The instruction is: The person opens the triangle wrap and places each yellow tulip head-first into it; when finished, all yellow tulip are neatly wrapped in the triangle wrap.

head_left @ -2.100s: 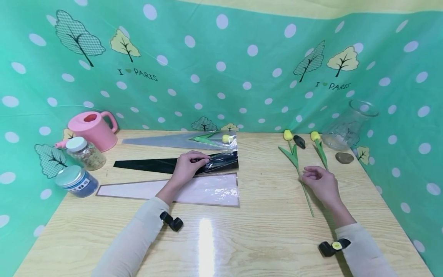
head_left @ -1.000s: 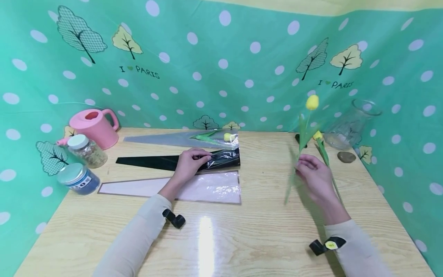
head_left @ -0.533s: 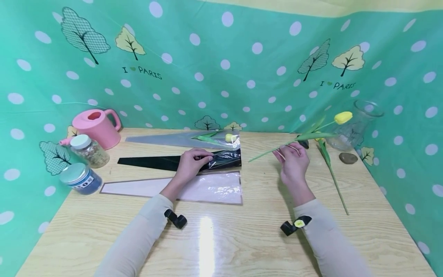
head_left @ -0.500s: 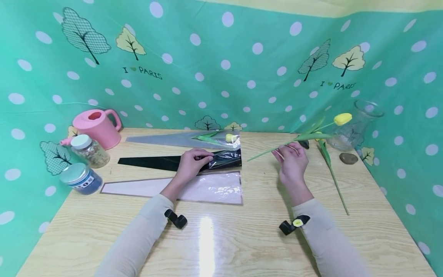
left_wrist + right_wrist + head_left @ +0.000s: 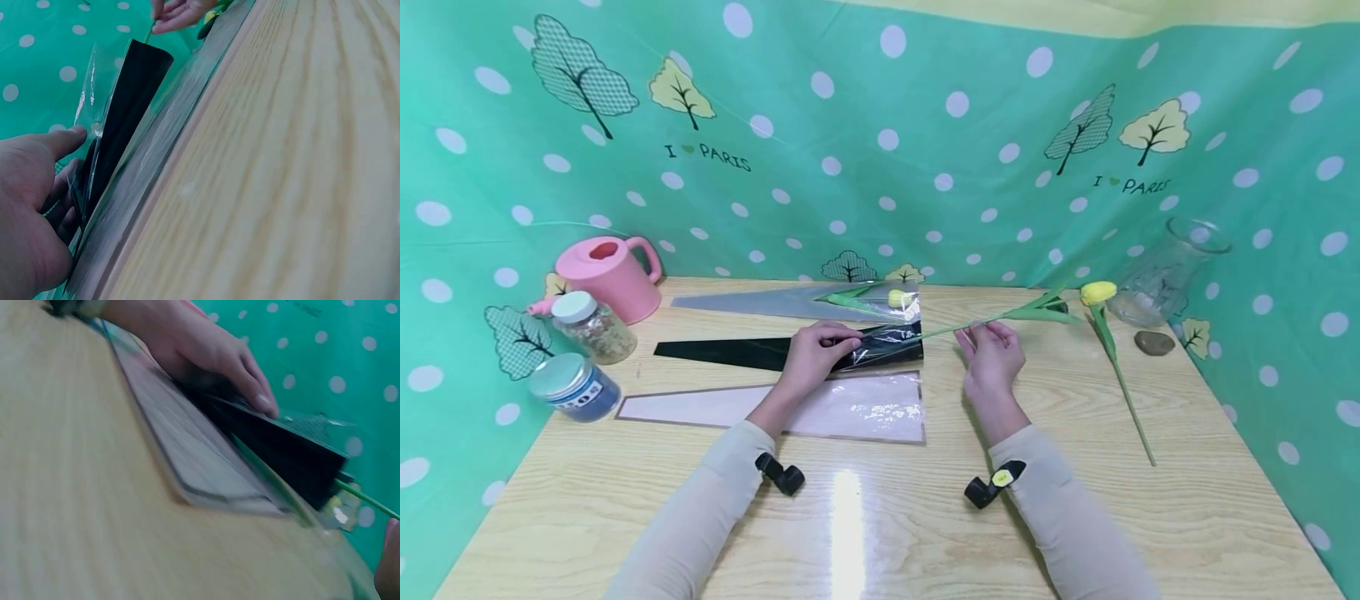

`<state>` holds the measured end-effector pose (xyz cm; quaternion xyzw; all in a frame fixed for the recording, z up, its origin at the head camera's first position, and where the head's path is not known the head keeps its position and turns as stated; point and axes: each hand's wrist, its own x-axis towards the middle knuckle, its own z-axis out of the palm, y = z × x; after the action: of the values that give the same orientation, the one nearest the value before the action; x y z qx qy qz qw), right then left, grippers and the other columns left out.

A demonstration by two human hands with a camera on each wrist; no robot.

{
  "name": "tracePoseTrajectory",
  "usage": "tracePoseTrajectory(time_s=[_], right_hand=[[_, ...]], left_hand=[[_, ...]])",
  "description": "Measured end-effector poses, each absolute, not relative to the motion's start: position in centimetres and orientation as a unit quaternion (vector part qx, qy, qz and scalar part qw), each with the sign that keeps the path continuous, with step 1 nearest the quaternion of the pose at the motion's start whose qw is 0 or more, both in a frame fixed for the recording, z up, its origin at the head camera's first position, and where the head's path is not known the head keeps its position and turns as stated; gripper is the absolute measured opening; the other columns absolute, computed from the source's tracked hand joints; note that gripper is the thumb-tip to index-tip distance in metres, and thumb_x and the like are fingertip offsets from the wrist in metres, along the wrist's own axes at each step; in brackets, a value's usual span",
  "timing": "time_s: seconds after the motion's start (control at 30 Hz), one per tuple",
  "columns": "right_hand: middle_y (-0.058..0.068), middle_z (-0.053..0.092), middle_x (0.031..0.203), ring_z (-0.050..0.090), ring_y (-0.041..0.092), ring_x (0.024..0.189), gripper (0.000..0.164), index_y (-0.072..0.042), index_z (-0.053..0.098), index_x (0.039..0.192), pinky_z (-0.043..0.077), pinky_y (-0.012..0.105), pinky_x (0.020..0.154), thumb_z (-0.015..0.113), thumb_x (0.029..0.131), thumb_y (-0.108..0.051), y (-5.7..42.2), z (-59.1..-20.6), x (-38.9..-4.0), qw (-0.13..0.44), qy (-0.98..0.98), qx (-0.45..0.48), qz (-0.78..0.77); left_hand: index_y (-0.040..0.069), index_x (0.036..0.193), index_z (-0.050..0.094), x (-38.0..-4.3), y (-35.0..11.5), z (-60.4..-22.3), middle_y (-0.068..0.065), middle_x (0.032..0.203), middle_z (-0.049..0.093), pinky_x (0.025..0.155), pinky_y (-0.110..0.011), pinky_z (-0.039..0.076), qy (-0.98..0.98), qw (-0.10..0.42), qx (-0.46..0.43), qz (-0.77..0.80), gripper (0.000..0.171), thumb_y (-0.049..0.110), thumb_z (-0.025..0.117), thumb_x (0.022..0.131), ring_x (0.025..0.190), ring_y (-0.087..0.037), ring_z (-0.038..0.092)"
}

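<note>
My left hand [image 5: 817, 354] pinches the clear front of a black flower sleeve [image 5: 722, 354] between thumb and fingers. In the left wrist view, the sleeve's wide mouth gapes, its clear film apart from the black back. With its fingertips, my right hand [image 5: 992, 360] holds a yellow artificial tulip [image 5: 1037, 313] by its green stem. The stem points left, and its lower end is inside the mouth of the black sleeve [image 5: 294, 459]. A second tulip [image 5: 1126, 392] lies on the table to the right; the two blooms overlap in the head view.
A grey sleeve with a tulip [image 5: 850, 302] inside lies behind, a white sleeve [image 5: 865, 412] in front. At left stand a pink watering can [image 5: 610, 279] and two jars, one of them blue [image 5: 580, 390]. A glass vase [image 5: 1165, 275] and brown stone [image 5: 1154, 342] are at right.
My right hand has picked up one tulip from the table, turned it stem-left and brought it left to the black sleeve, where the stem end has entered. My left hand has stayed put.
</note>
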<state>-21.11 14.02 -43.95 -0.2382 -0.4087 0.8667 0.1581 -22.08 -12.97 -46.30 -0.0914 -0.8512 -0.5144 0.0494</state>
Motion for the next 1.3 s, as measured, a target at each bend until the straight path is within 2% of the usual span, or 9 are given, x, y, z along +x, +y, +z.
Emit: tracePoseTrajectory(time_s=[0.13, 0.5, 0.57, 0.67, 0.8, 0.97, 1.03, 1.2, 1.3], right_hand=[[0.019, 0.059, 0.123, 0.063, 0.035, 0.121, 0.036, 0.003, 0.049, 0.127, 0.06, 0.035, 0.097, 0.065, 0.096, 0.007, 12.4, -44.6, -20.6, 0.138, -0.39, -0.266, 0.871], [0.015, 0.065, 0.102, 0.068, 0.023, 0.098, 0.018, 0.004, 0.065, 0.113, 0.061, 0.029, 0.092, 0.068, 0.095, 0.004, 9.9, -44.6, -19.3, 0.084, -0.358, -0.301, 0.88], [0.016, 0.066, 0.102, 0.069, 0.024, 0.098, 0.015, 0.004, 0.066, 0.11, 0.061, 0.029, 0.092, 0.068, 0.095, 0.003, 10.0, -44.5, -19.1, 0.078, -0.357, -0.301, 0.881], [0.019, 0.064, 0.114, 0.068, 0.026, 0.108, 0.022, 0.004, 0.064, 0.118, 0.06, 0.029, 0.096, 0.067, 0.097, 0.0, 10.7, -43.9, -18.4, 0.065, -0.365, -0.284, 0.884], [0.016, 0.065, 0.119, 0.068, 0.025, 0.11, 0.028, 0.004, 0.06, 0.125, 0.058, 0.029, 0.099, 0.066, 0.099, -0.003, 13.3, -42.4, -18.2, 0.081, -0.403, -0.218, 0.885], [0.008, 0.071, 0.096, 0.074, 0.019, 0.084, 0.019, 0.004, 0.066, 0.11, 0.062, 0.03, 0.087, 0.074, 0.093, -0.001, 19.2, -41.0, -19.9, 0.136, -0.518, -0.088, 0.84], [0.003, 0.073, 0.093, 0.074, 0.014, 0.081, 0.021, 0.003, 0.068, 0.109, 0.063, 0.027, 0.083, 0.077, 0.092, -0.005, 22.0, -40.9, -20.6, 0.14, -0.598, -0.04, 0.788], [-0.014, 0.07, 0.101, 0.067, -0.001, 0.092, 0.031, 0.0, 0.069, 0.119, 0.055, 0.011, 0.08, 0.074, 0.097, -0.02, 27.7, -41.0, -21.8, 0.106, -0.806, 0.034, 0.581], [-0.006, 0.07, 0.112, 0.063, 0.002, 0.103, 0.034, -0.002, 0.068, 0.125, 0.051, 0.009, 0.081, 0.069, 0.101, -0.026, 29.9, -41.1, -22.4, 0.071, -0.871, 0.053, 0.484]], left_hand=[[0.019, 0.101, 0.084, -22.1, -13.1, -46.4, -0.002, 0.112, 0.076, 0.085, -0.033, 0.051, -0.851, 0.051, -0.09, -0.515, 0.011, 0.024, 0.079, 0.093, 0.108, -0.02, 0.068], [0.019, 0.103, 0.084, -22.1, -13.2, -46.3, -0.003, 0.112, 0.076, 0.084, -0.031, 0.051, -0.855, 0.055, -0.092, -0.507, 0.012, 0.023, 0.079, 0.093, 0.108, -0.02, 0.068], [0.018, 0.103, 0.084, -22.1, -13.2, -46.3, -0.003, 0.112, 0.076, 0.086, -0.031, 0.051, -0.856, 0.054, -0.092, -0.506, 0.012, 0.023, 0.079, 0.093, 0.109, -0.02, 0.068], [0.019, 0.103, 0.084, -22.1, -13.3, -46.3, -0.003, 0.112, 0.076, 0.087, -0.032, 0.051, -0.858, 0.054, -0.094, -0.503, 0.012, 0.023, 0.079, 0.093, 0.11, -0.02, 0.068], [0.02, 0.103, 0.084, -22.2, -13.4, -46.4, -0.002, 0.112, 0.076, 0.086, -0.033, 0.051, -0.86, 0.056, -0.095, -0.499, 0.011, 0.023, 0.079, 0.093, 0.109, -0.02, 0.068], [0.02, 0.104, 0.084, -22.3, -13.4, -46.5, -0.002, 0.112, 0.076, 0.086, -0.033, 0.051, -0.861, 0.054, -0.096, -0.497, 0.012, 0.023, 0.079, 0.093, 0.108, -0.02, 0.068], [0.02, 0.105, 0.084, -22.2, -13.4, -46.5, -0.002, 0.112, 0.076, 0.086, -0.033, 0.051, -0.861, 0.052, -0.097, -0.497, 0.013, 0.023, 0.079, 0.093, 0.108, -0.021, 0.068], [0.02, 0.105, 0.084, -22.2, -13.1, -46.4, -0.003, 0.111, 0.076, 0.084, -0.032, 0.05, -0.86, 0.052, -0.103, -0.497, 0.013, 0.023, 0.079, 0.093, 0.106, -0.021, 0.068], [0.021, 0.105, 0.084, -22.2, -12.9, -46.5, -0.002, 0.111, 0.076, 0.084, -0.031, 0.05, -0.861, 0.053, -0.105, -0.495, 0.013, 0.024, 0.079, 0.093, 0.106, -0.021, 0.068]])
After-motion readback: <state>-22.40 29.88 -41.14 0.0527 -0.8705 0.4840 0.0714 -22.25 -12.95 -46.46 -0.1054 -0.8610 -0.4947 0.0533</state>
